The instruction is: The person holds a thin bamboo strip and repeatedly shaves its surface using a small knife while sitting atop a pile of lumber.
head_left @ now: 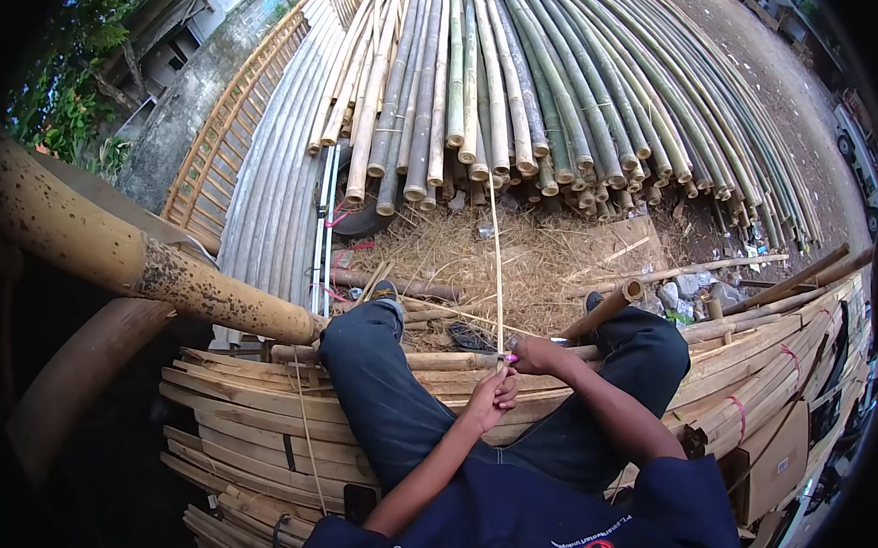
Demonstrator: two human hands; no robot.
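Observation:
A long thin bamboo strip [499, 277] runs away from me, its near end at my hands between my knees. My left hand [492, 400] is closed around this near end, just in front of my lap. Right beside it, my right hand [539, 357] is closed, with a small pink-purple piece [511, 356] showing at its fingertips. A dark bit, perhaps a blade, crosses the strip there; the rest of that tool is hidden in the fingers.
I sit on stacked split bamboo slats [257, 403]. Ahead lies a large pile of bamboo poles [496, 100], with shavings [430, 249] on the ground before it. A thick bamboo pole [88, 224] juts in from the left. Corrugated sheets [282, 169] lean at the left.

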